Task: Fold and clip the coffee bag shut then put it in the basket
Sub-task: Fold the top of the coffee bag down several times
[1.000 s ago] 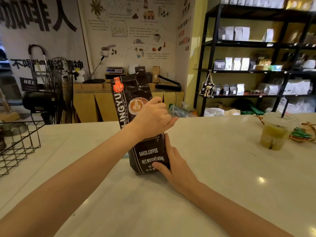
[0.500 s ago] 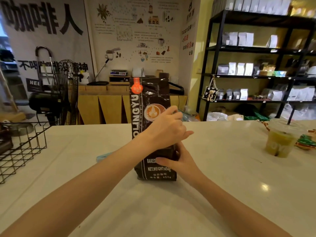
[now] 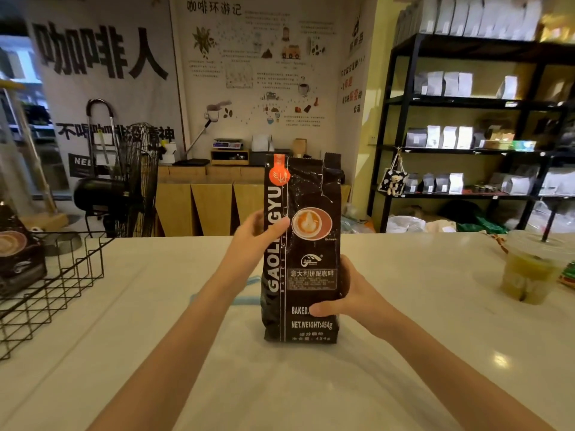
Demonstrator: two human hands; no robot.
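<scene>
The left hand has slid off the front to cup the coffee bag's left edge; the right hand still grips low. The top, now clear at frame centre, awaits folding.

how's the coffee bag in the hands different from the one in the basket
The coffee bag in the hands stands upright on the counter, full height, top unfolded and unclipped; the left hand and right hand steady it. The basket bag sits low inside the wire basket, mostly cut off by the picture's edge, with no hand on it. Both are dark with a latte-art picture.
</scene>
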